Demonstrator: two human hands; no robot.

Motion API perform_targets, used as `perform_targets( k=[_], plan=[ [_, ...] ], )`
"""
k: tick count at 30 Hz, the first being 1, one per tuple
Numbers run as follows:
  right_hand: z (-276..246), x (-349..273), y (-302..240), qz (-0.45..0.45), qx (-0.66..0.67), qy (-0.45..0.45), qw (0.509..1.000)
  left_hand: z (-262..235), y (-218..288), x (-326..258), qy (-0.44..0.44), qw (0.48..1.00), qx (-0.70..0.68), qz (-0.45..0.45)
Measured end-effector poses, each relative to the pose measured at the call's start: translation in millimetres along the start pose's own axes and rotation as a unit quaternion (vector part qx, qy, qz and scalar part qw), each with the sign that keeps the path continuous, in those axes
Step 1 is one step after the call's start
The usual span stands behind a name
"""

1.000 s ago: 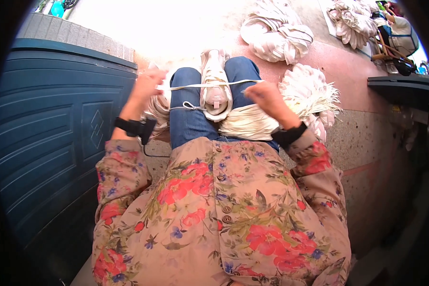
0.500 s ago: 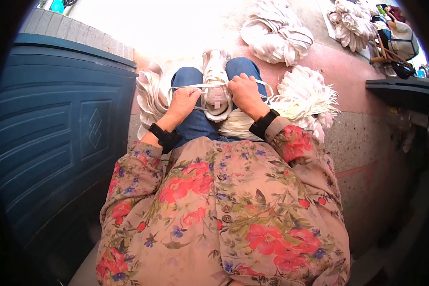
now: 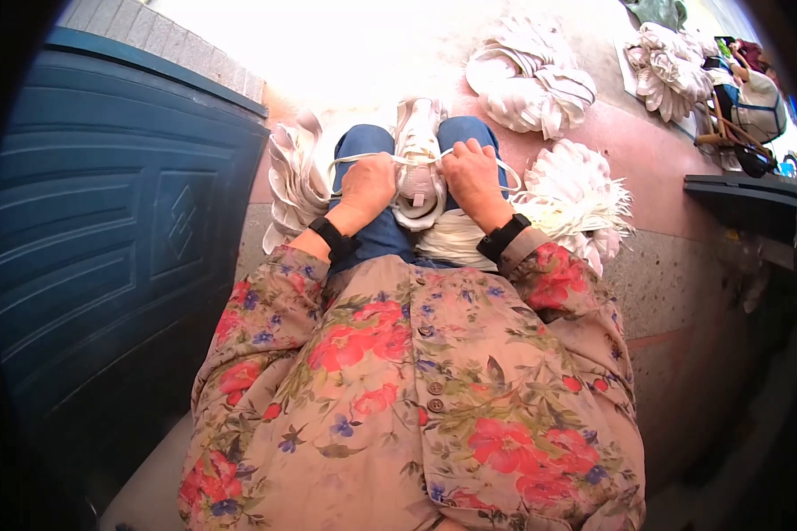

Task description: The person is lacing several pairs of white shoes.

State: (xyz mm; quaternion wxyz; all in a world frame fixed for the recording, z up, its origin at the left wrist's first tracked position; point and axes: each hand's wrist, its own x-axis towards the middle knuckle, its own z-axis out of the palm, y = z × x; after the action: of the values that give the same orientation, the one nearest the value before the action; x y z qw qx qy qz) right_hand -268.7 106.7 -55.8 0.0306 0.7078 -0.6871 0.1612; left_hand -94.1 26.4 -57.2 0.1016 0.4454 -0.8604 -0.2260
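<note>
Between my jeans-clad knees stands a white shoe [image 3: 421, 181] with pale pink parts, its heel toward me and its toe pointing away. A white shoelace [image 3: 407, 161] runs across the top of it. My left hand [image 3: 368, 188] is closed on the lace left of the shoe, and a loop of lace curves out beyond that hand. On the shoe's right side, my right hand [image 3: 475, 180] pinches the lace, with another loop hanging past the knuckles. The fingertips of both hands are partly hidden by the backs of the hands.
A bundle of white laces [image 3: 456, 239] lies by my right thigh. Stacked shoe uppers [image 3: 297, 173] rest to the left, with more piles [image 3: 536, 84] ahead and to the right. A blue panelled door [image 3: 124, 186] stands at left; a dark ledge [image 3: 744, 190] juts in at right.
The view has shifted slightly, so everything sits a little lower and to the right. My left hand has come closer to the shoe, still gripping the lace; my right hand keeps its hold.
</note>
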Motion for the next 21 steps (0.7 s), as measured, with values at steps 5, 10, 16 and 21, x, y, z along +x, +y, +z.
perform_targets(
  k=[5, 10, 16, 21],
  plan=[
    [3.9, -4.5, -2.8, 0.015, 0.007, 0.002, 1.0, -7.1, 14.7, 3.3, 0.0, 0.999, 0.024, 0.036],
    [-6.8, -10.2, -12.6, 0.049, 0.014, -0.016, 0.999, -21.1, 26.5, -9.5, 0.062, 0.977, 0.189, 0.079],
    [7.4, -15.7, -11.8, 0.114, 0.007, -0.054, 0.992, -8.2, 21.9, -11.8, 0.053, 0.983, 0.155, 0.083],
    [10.2, -21.8, -8.1, 0.115, 0.107, 0.016, 0.987, -24.5, 34.0, 21.3, 0.073, 0.982, 0.108, 0.14]
  ],
)
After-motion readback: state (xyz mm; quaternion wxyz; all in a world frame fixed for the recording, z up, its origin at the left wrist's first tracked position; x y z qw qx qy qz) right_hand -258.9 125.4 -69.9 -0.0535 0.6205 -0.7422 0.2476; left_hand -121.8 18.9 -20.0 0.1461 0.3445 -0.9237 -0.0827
